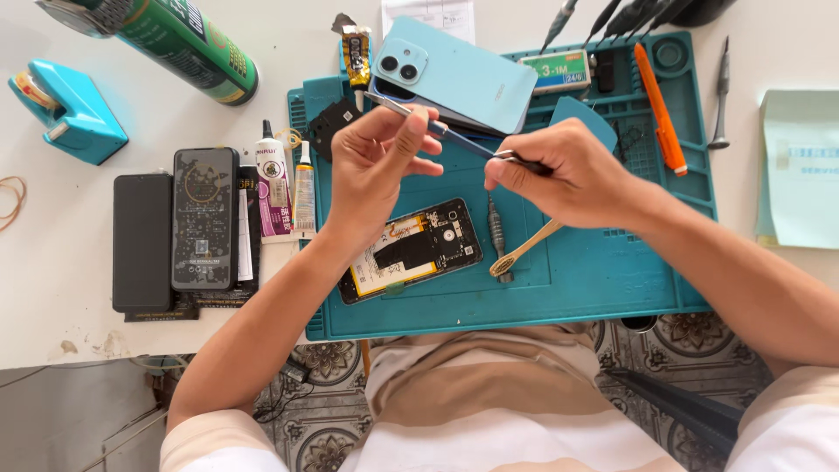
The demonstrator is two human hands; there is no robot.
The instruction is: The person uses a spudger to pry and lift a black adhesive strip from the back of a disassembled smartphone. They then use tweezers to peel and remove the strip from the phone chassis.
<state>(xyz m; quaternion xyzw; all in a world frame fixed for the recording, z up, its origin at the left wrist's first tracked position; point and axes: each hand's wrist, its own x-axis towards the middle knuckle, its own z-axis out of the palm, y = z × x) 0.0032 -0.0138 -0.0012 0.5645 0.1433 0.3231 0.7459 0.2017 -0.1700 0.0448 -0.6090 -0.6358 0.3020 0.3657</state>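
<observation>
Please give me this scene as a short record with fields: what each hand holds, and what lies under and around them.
Left hand: holds a screwdriver by its shaft, fingers closed on it
Right hand: pinches tweezers at the screwdriver's tip
Below the hands: opened phone, back cover off, insides showing
Beside it: toothbrush
Surface: teal work mat on a white table
Top of mat: light blue phone back, orange pen
Left of mat: two dark phone screens, glue tubes, green spray can
</observation>
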